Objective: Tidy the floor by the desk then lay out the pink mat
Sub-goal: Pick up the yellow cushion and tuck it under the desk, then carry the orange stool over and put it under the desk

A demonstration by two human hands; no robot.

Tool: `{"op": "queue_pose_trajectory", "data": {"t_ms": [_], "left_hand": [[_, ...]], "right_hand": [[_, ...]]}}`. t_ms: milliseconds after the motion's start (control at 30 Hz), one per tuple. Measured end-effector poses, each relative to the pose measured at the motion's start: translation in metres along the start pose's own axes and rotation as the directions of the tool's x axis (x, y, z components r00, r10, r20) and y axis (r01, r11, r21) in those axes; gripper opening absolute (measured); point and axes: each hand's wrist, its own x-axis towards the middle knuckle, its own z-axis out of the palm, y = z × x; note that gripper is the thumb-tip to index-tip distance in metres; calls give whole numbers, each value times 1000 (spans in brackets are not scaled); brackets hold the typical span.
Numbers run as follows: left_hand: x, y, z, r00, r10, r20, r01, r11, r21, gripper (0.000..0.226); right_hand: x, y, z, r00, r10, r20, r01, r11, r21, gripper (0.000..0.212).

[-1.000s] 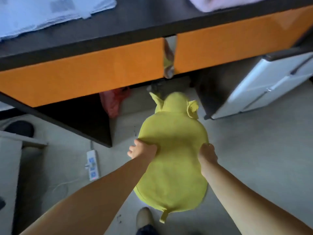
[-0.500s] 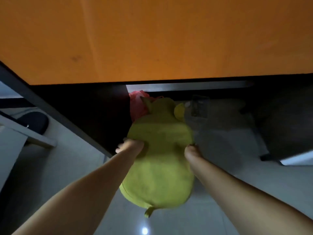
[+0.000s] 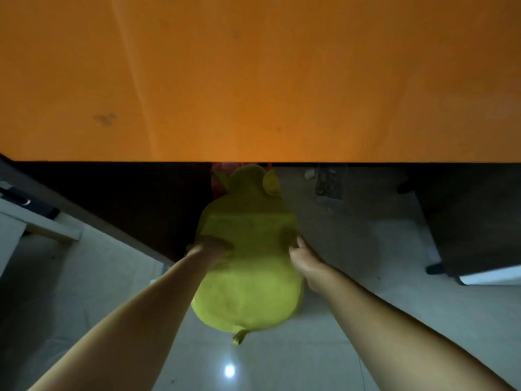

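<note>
Both hands (image 3: 210, 249) gripping yellow-green plush toy (image 3: 248, 283).

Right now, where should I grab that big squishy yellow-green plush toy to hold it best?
Grab the big yellow-green plush toy at its narrow waist, one hand coming in from each side. The body pinches in there between the small eared head and the fat round bottom, so fingers can sink in. That is where the left hand and right hand press it now.

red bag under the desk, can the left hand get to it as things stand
Probably not yet: the left hand grips the yellow-green plush toy, whose head covers most of the red bag tucked beneath the orange desk front.
</note>
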Motion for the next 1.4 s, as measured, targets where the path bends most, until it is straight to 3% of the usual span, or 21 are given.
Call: {"op": "queue_pose_trajectory", "data": {"t_ms": [100,267,400,533,833,1100,1300,1400], "left_hand": [[-46,13,-1,996,90,-24,-83,974,211,59],[-167,38,-3,965,255,61,-261,920,291,56],[-272,69,-1,892,414,184,-451,779,436,48],[-362,106,19,788,539,296,-604,587,540,43],[-548,176,126,623,638,452,-715,232,659,51],[-737,165,335,517,612,598,-735,-41,677,52],[-884,136,492,320,563,762,-778,-303,550,48],[-936,129,549,256,530,808,-783,-377,495,49]], "right_hand": [[-36,1,-7,997,-59,40,59,998,-11,56],[-139,12,-58,996,-79,-31,67,958,-279,52],[-228,31,-114,997,-55,-54,23,881,-472,41],[-314,65,-164,990,-10,-143,-66,857,-511,38],[-468,210,-264,915,200,-350,-294,925,-240,37],[-627,437,-311,834,346,-429,-407,912,-57,39],[-758,608,-336,729,494,-474,-504,856,116,37],[-806,672,-339,685,553,-474,-530,825,196,34]]}}
